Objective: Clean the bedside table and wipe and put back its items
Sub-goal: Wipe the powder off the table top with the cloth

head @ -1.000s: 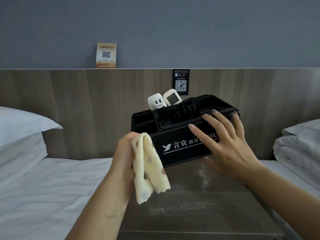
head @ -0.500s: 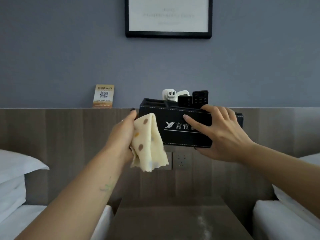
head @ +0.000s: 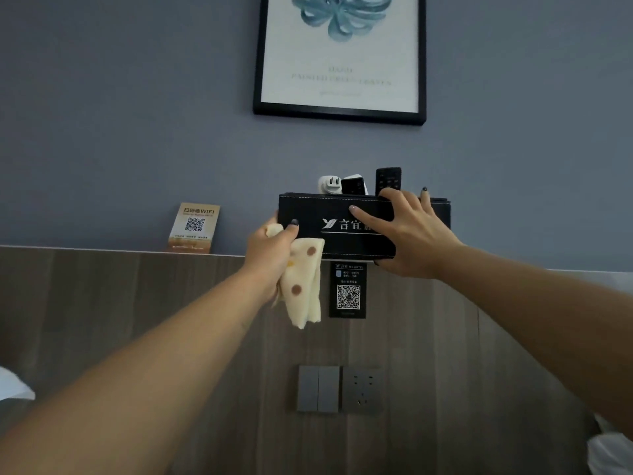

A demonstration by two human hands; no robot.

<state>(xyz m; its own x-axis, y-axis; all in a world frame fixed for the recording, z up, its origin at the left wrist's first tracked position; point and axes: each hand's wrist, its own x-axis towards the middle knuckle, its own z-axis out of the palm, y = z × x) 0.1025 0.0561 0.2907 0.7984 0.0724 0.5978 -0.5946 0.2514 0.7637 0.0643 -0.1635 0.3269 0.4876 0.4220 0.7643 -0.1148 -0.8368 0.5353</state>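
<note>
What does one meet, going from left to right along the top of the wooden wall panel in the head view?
WiFi card → left hand holding a dotted cloth → black box → right hand gripping the box.

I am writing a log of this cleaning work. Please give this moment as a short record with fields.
black organizer box: held up at the headboard ledge, by both hands
left hand: grips spotted cloth and the box's left end
right hand: grips the box's front
in box: white plug, two dark remotes
ledge: WiFi card
</note>
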